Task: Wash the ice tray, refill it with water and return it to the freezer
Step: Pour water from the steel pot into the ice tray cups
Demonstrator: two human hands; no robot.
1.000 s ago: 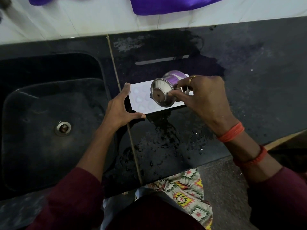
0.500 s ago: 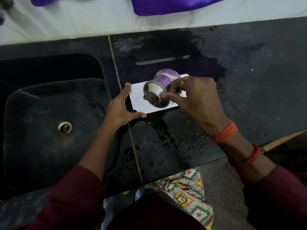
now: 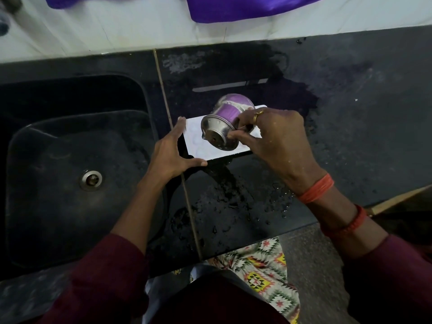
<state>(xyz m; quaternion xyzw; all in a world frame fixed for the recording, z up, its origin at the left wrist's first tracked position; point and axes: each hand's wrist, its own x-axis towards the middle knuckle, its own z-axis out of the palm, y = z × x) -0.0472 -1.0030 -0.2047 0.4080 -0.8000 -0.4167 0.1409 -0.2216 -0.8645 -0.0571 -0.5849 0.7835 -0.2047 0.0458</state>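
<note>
A white ice tray (image 3: pixel 198 146) lies flat on the wet black counter (image 3: pixel 350 113), just right of the sink. My left hand (image 3: pixel 173 153) braces its left end, thumb along the near edge and fingers at the far corner. My right hand (image 3: pixel 275 139) grips a small steel cup (image 3: pixel 222 129) with a purple reflection, tipped on its side over the tray with its mouth facing left and toward me. The tray's right half is hidden under the cup and my right hand.
A black sink (image 3: pixel 70 174) with a metal drain (image 3: pixel 91 180) fills the left. Water is spilled over the counter in front of the tray (image 3: pixel 233 195). A white tiled wall (image 3: pixel 117 26) with purple cloth (image 3: pixel 245 8) runs along the back. The counter's front edge is near my body.
My right hand has carried the tipped cup leftward over the tray, from its right part toward the middle. My left hand has stayed on the tray's left end.
</note>
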